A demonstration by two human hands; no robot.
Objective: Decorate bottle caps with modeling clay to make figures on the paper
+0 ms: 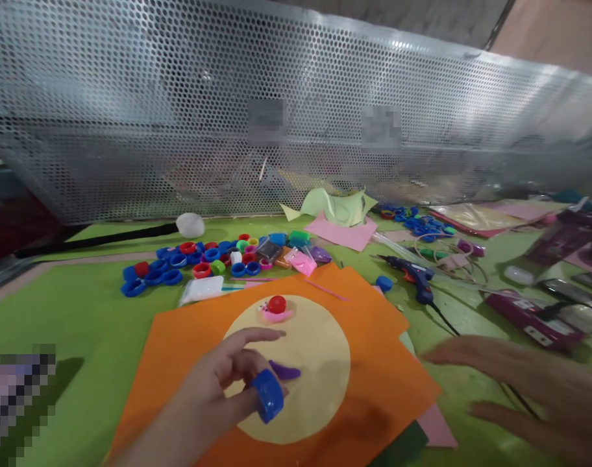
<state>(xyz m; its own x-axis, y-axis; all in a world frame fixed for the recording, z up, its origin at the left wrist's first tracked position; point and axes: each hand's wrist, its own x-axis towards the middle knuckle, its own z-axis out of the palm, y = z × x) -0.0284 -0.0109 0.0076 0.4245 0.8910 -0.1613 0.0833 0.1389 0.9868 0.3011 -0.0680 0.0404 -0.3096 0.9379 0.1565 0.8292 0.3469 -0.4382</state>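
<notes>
My left hand [213, 389] hovers over the orange paper sheet [374, 389] and pinches a blue bottle cap [267, 394] between thumb and fingers, above a pale yellow paper circle [320, 363]. A purple clay piece [286, 371] lies on the circle right beside the cap. At the circle's far edge sits a pink clay shape with a red cap [276, 307] on it. My right hand [530, 389] is at the lower right, fingers stretched flat and apart, holding nothing, over the green table [82, 324].
Several blue, red and green bottle caps [179, 263] and small clay packets [300, 256] lie beyond the orange sheet. A blue glue gun [415, 275] with its cord, pink and green papers [342, 217], and purple boxes [534, 318] sit to the right. A perforated metal screen [296, 117] closes the back.
</notes>
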